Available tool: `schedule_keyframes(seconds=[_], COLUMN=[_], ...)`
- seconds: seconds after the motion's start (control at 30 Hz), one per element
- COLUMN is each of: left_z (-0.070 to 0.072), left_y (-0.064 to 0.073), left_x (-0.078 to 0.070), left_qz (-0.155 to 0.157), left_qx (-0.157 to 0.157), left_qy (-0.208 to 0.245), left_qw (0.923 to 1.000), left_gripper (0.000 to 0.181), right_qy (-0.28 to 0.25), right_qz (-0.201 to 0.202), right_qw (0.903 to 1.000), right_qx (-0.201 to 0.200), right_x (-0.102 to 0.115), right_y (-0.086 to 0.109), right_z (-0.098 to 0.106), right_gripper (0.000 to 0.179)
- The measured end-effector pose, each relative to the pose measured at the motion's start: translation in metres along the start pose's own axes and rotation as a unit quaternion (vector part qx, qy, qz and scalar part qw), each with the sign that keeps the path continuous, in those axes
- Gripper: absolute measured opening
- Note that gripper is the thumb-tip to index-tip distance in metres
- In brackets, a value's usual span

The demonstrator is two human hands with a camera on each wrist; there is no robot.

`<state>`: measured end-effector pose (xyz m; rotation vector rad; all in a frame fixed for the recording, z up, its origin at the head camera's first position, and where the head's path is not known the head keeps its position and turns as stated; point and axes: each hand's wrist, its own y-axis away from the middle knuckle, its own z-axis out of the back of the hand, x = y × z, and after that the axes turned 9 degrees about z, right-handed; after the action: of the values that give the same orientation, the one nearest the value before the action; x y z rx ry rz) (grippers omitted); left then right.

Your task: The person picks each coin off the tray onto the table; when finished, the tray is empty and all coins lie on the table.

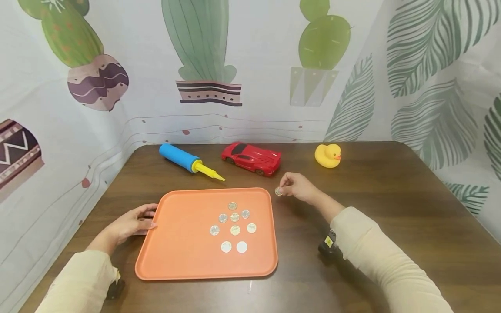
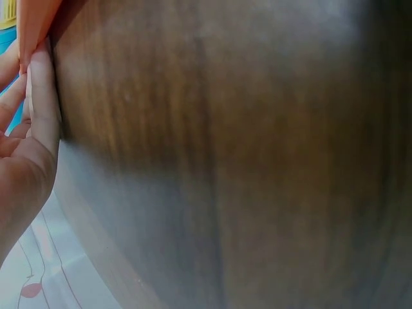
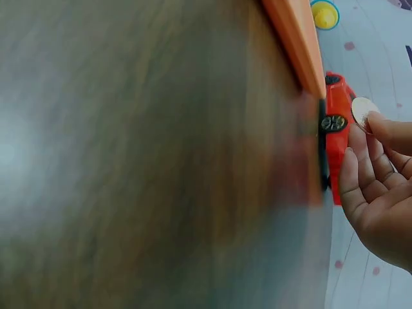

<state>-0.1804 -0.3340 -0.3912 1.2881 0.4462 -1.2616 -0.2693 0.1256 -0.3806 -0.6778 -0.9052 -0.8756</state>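
An orange tray (image 1: pixel 176 261) lies on the table with several gold and silver coins (image 1: pixel 235 230) spread over its right half. At its left edge my left hand (image 1: pixel 131 224) grips the rim, thumb on top. In the left wrist view, fingers of the left hand (image 2: pixel 29 135) press on both sides of the tray edge (image 2: pixel 33 29). Just beyond the tray's upper right corner, my right hand (image 1: pixel 299 188) pinches a coin (image 1: pixel 278 191) between thumb and finger. The right wrist view shows that round coin (image 3: pixel 364 111) held at the fingertips of the right hand (image 3: pixel 386 193).
Behind the tray lie a blue and yellow pump (image 1: pixel 180 157) and a red toy car (image 1: pixel 252 158). A yellow rubber duck (image 1: pixel 328 155) sits at the back right. The dark wooden table (image 1: pixel 411 217) ends against a cloth (image 1: pixel 266 87) printed with cacti and leaves.
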Motion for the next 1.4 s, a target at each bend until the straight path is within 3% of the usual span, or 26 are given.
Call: schedule_keyframes(seconds=[0.53, 0.77, 1.0, 1.23, 1.4], left_z=[-0.001, -0.001, -0.001, 0.001, 0.0], left_y=[0.001, 0.002, 0.001, 0.001, 0.002], left_x=[-0.001, 0.0, -0.002, -0.001, -0.001], left_qz=[0.004, 0.009, 0.004, 0.012, 0.007], left_qx=[-0.004, -0.005, -0.005, -0.005, 0.003], left_qy=[0.001, 0.001, -0.005, -0.001, 0.005], left_qw=[1.0, 0.9999, 1.0, 0.9999, 1.0], left_gripper=[0.069, 0.069, 0.069, 0.071, 0.07], right_qy=[0.038, 0.094, 0.128, 0.189, 0.2], right_qz=[-0.023, -0.019, -0.027, -0.02, -0.016], right_qw=[0.9986, 0.9945, 0.9909, 0.9814, 0.9793], right_qx=[0.027, 0.043, 0.031, 0.028, 0.025], right_x=[-0.018, -0.019, -0.017, -0.014, -0.013], right_y=[0.01, 0.007, 0.004, 0.003, 0.004], right_z=[0.012, 0.01, 0.009, 0.009, 0.008], right_gripper=[0.009, 0.006, 0.006, 0.009, 0.007])
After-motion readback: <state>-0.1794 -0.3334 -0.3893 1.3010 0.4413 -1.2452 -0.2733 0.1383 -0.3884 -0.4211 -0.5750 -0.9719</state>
